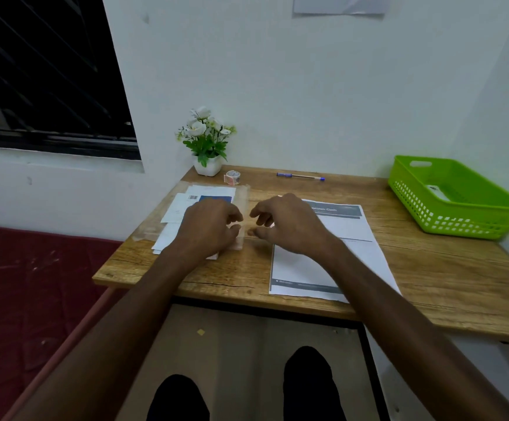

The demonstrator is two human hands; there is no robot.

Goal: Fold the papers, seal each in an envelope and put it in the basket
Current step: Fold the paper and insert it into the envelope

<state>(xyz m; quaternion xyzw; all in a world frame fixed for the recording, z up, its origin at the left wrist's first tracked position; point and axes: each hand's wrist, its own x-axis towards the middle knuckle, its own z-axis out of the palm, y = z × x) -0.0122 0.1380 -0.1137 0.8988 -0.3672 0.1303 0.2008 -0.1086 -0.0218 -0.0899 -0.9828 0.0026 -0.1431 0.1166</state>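
A clear envelope (241, 196), already holding folded papers (183, 205), is lying flat on the desk (429, 268) under the left hand (207, 227), which is resting on it with fingers curled down at its right edge. The right hand (283, 223) is hovering just beside that edge, fingers bent and thumb and forefinger nearly meeting, seemingly working at the flap; whether it is pinching anything I cannot tell. This looks like the sealing step for this envelope. Beneath the right wrist an unfolded sheet (323, 253) is waiting. A tape roll (232, 176) is sitting beyond the left hand, next to a small flower pot (207, 165), and a pen (300, 176) is lying beyond the right. The green basket (460, 220) is standing well off to the right, something white already inside. Next, I'd guess, comes pressing the flap shut and carrying the envelope across to the basket.
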